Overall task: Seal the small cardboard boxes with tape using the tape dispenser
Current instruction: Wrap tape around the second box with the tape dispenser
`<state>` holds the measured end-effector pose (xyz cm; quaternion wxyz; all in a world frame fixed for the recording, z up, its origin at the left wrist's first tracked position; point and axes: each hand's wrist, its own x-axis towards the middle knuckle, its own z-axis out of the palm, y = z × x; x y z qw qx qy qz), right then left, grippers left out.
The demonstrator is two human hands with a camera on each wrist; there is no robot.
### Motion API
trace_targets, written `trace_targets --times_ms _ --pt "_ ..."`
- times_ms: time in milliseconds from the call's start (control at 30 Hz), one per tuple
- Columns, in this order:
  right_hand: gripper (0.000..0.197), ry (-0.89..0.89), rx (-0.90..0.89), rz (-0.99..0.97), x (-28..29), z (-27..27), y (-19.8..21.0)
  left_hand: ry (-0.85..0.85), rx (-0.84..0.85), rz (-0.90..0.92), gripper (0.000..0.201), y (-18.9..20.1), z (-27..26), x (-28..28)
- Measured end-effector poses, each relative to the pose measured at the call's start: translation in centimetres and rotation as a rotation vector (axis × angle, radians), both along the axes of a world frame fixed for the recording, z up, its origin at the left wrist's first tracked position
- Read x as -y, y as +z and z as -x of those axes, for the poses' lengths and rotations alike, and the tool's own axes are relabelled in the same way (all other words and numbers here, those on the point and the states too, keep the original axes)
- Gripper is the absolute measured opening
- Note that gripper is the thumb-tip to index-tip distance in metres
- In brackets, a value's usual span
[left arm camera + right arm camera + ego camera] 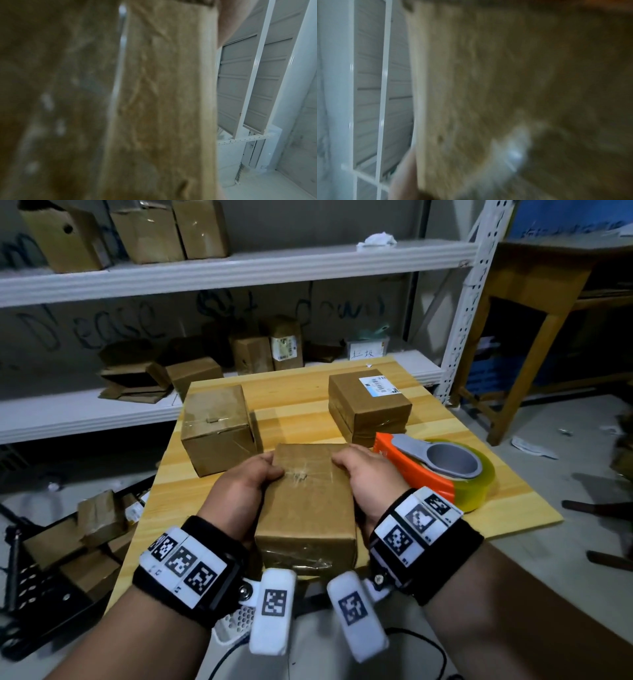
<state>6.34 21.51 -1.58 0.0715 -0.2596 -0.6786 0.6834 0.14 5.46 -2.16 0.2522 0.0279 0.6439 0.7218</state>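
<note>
A small brown cardboard box (306, 501) with clear tape across its top is held between both hands over the near part of the wooden table (284, 402). My left hand (239, 491) grips its left side, thumb on the top. My right hand (363, 477) grips the right side, thumb on the top edge. The orange tape dispenser (435, 467) with a clear tape roll lies on the table just right of my right hand. Both wrist views are blurred and filled by the box (163, 101) (513, 81).
Two more taped boxes stand on the table, one back left (217, 428) and one back right (368, 404) with a label. White shelving (205, 268) behind holds several cardboard boxes. More boxes lie on the floor at the left (96, 518). A wooden table (534, 285) stands at the right.
</note>
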Motion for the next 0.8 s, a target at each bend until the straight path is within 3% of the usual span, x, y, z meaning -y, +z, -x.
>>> trace_targets --times_ms 67,133,200,267,333,400,500,633,800 --pt "0.083 0.035 0.041 -0.052 0.7 -0.4 0.3 -0.003 -0.088 0.032 0.036 0.1 -0.4 -0.3" --pt "0.087 0.012 0.041 -0.076 1.0 -0.4 -0.2 -0.052 -0.124 0.055 0.064 -0.1 -0.3 -0.4" --pt "0.078 -0.023 0.022 -0.071 1.0 -0.2 -0.7 -0.077 -0.118 0.03 0.074 -0.4 -0.2 -0.4" --pt "0.049 -0.041 -0.001 -0.092 0.8 0.0 -1.0 -0.097 -0.115 0.012 0.07 -0.5 -0.2 -0.2" --pt "0.035 -0.037 -0.011 -0.082 0.7 0.1 -1.0 -0.094 -0.12 0.012 0.07 -0.4 -0.3 -0.2" --pt "0.042 -0.023 0.001 -0.114 0.9 0.0 -0.7 -0.103 -0.12 0.019 0.068 -0.2 -0.3 -0.2" --pt "0.069 -0.022 0.032 -0.141 1.1 -0.2 -0.3 -0.085 -0.121 0.036 0.042 0.2 -0.5 -0.2" --pt "0.062 -0.039 0.028 -0.123 1.1 -0.4 -0.1 -0.011 -0.178 0.117 0.021 0.6 -1.0 -0.2" --pt "0.052 -0.059 0.027 -0.052 0.8 -1.1 0.2 -0.033 -0.023 -0.031 0.037 1.4 -0.9 -0.7"
